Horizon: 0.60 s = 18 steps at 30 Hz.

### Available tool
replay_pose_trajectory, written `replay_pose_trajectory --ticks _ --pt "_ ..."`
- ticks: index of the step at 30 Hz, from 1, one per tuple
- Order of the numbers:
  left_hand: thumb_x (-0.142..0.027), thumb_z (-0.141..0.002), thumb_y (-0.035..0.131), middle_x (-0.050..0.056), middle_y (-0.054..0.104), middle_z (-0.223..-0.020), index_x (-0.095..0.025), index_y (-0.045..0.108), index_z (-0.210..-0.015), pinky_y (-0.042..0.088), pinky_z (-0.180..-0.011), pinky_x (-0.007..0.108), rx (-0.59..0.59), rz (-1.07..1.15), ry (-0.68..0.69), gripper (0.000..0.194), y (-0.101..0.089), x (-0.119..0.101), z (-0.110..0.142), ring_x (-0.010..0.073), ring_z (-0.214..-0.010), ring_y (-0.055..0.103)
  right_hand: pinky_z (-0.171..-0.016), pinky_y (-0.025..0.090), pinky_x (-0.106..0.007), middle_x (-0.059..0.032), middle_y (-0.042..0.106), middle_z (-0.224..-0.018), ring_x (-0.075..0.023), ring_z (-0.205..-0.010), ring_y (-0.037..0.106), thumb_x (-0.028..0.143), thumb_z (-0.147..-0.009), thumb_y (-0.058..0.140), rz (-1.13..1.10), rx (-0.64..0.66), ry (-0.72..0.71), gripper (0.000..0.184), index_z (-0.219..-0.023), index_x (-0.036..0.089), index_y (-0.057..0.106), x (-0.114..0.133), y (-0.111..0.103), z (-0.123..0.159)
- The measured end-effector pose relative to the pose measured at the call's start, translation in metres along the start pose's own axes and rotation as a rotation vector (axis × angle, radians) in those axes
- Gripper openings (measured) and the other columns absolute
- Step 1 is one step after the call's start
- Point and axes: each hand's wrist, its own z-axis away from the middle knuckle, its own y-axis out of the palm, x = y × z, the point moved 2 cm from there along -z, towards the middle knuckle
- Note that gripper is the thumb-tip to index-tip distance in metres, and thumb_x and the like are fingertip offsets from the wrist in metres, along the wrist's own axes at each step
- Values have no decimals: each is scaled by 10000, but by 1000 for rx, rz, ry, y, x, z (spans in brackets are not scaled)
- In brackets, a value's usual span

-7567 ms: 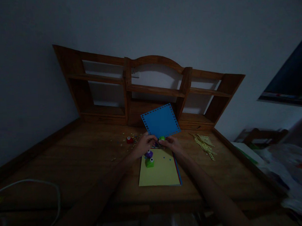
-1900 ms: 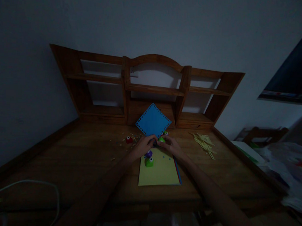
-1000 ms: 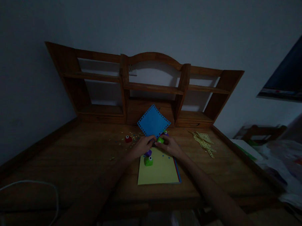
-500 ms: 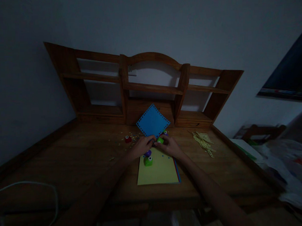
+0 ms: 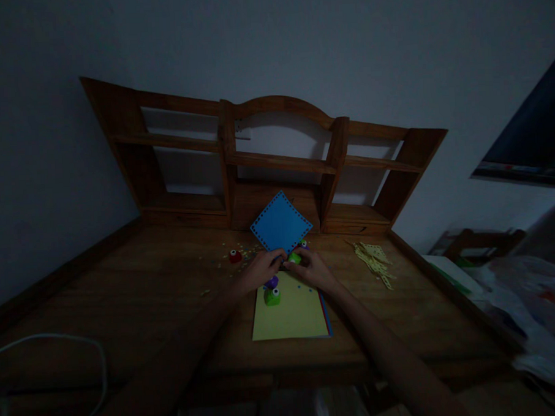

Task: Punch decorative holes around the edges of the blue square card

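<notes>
A blue sheet of paper [image 5: 281, 223] stands cornerwise toward the back, with small holes punched along its edges. Its lower corner runs down between my two hands. My left hand [image 5: 263, 267] is closed at this corner, fingertips pinching the paper. In my right hand [image 5: 311, 268] is a green craft punch [image 5: 294, 258], held at the same corner; the contact itself is partly hidden by the fingers. Below my hands, a purple punch [image 5: 272, 282] and another green punch [image 5: 273, 297] with an eye-like top rest on a stack of yellow paper [image 5: 289, 321].
A red punch [image 5: 235, 256] sits left of my hands among scattered paper bits. Behind my right hand is a purple and green punch [image 5: 303, 245]. Punched yellow paper strips [image 5: 374, 260] lie to the right. A wooden shelf [image 5: 285, 165] lines the desk's back.
</notes>
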Motion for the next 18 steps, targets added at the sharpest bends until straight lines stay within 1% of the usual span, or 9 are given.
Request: replay_pose_trajectory --ticks 4,10,15,18 --pt "-145 -908 458 -5 635 -748 -189 657 -940 404 -613 203 2 -8 -8 206 0 0 -1 130 -677 594 -688 452 -270 -32 686 -926 -178 -793 594 456 -856 683 -28 6 5 329 -1032 178 692 1 1 0" --pt "-151 -903 467 -1 635 -764 -190 652 -914 393 -621 214 10 -40 20 189 1 4 -1 132 -682 585 -709 477 -291 -49 698 -963 -187 -793 610 460 -859 673 -20 39 27 344 -1059 181 693 3 2 0" --pt "-149 -895 464 1 646 -783 -193 647 -900 398 -665 231 29 -67 22 187 1 3 0 141 -729 595 -716 484 -295 -46 699 -935 -189 -788 611 447 -861 672 15 44 27 328 -1051 180 694 6 1 1" --pt "-149 -893 457 -2 635 -759 -191 642 -891 386 -650 227 47 -79 3 190 0 0 1 139 -713 582 -712 483 -294 -49 698 -923 -189 -782 606 444 -856 676 37 45 51 336 -1058 175 692 7 0 2"
